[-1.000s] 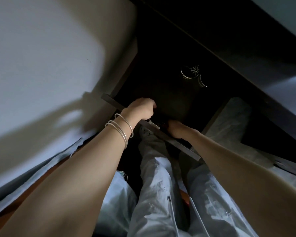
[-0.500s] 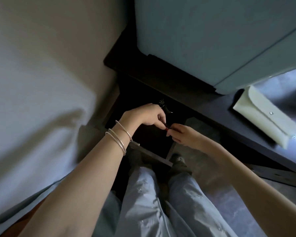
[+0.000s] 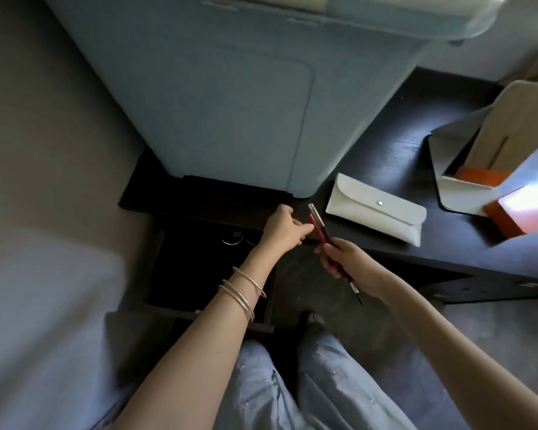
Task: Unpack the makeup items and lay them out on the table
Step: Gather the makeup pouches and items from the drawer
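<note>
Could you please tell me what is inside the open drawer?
The drawer is very dark; only some thin rings show near its back. The left hand and forearm cover its right side.
</note>
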Motion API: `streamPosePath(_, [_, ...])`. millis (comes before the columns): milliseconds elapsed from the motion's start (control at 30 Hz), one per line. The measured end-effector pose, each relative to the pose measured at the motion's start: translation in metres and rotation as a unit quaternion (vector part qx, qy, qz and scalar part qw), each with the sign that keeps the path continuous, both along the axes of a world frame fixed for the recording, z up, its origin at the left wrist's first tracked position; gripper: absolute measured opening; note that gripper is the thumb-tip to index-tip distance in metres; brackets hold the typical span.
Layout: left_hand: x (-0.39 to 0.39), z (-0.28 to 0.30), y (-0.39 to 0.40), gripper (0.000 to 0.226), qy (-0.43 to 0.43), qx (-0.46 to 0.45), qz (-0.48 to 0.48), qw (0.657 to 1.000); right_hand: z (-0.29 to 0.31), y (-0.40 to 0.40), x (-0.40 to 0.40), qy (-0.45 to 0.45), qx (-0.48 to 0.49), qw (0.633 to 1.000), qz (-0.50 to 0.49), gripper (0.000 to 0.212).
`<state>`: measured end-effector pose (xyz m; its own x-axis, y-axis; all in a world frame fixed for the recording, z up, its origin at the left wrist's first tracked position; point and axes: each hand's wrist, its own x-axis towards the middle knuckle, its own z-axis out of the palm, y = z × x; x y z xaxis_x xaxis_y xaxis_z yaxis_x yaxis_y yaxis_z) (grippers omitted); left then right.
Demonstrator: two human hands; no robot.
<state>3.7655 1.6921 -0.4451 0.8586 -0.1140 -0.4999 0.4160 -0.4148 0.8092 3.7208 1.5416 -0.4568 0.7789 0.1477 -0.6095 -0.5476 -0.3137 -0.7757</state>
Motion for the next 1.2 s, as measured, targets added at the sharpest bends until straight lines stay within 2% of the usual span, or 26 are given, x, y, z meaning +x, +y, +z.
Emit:
streamPosePath(100, [-0.002,-0.005,-0.030,0.015,0.058,-0.002,-0.054,0.997,0.000,-0.009,0.008,0.011,0.031,0.998,-0.052,0.022])
streamPosePath(233, [-0.001,-0.013,-0.059,0.011,0.078,-0.027,0.014,0.996,-0.001,-0.015,0.021,0.061,0.110,0.987,-0.100,0.022])
streamPosePath(300, [0.004,-0.014,-0.066,0.013,0.073,0.023,0.038,0.996,-0.003,-0.021,0.027,0.107,0.157,0.974,-0.120,0.022])
streamPosePath(367, [0.011,-0.018,-0.070,0.017,0.056,0.086,0.058,0.993,-0.005,-0.028,0.033,0.132,0.162,0.971,-0.119,0.022])
streamPosePath(567, [0.039,-0.026,-0.086,0.015,0.076,0.034,0.147,0.986,-0.016,-0.050,0.065,0.138,0.139,0.969,-0.153,0.019])
streamPosePath(733, [0.068,-0.036,-0.103,0.044,0.059,0.046,0.171,0.982,-0.016,-0.063,0.100,0.149,0.130,0.964,-0.175,0.011])
streamPosePath(833, [0.074,-0.038,-0.111,0.051,0.057,0.056,0.187,0.979,-0.015,-0.069,0.122,0.144,0.144,0.960,-0.190,0.035])
streamPosePath(967, [0.065,-0.046,-0.110,0.051,0.049,0.036,0.215,0.975,-0.015,-0.066,0.142,0.088,0.131,0.972,-0.176,0.046])
streamPosePath(1033, [0.058,-0.051,-0.102,0.051,0.046,0.029,0.253,0.966,-0.013,-0.060,0.146,0.063,0.132,0.975,-0.168,0.038])
streamPosePath(1100, [0.052,-0.052,-0.091,0.047,0.040,0.037,0.300,0.952,-0.012,-0.051,0.142,0.063,0.135,0.978,-0.143,0.022])
streamPosePath(1200, [0.037,-0.054,-0.069,0.040,0.032,0.053,0.362,0.930,-0.017,-0.029,0.124,0.107,0.125,0.984,-0.069,0.021])
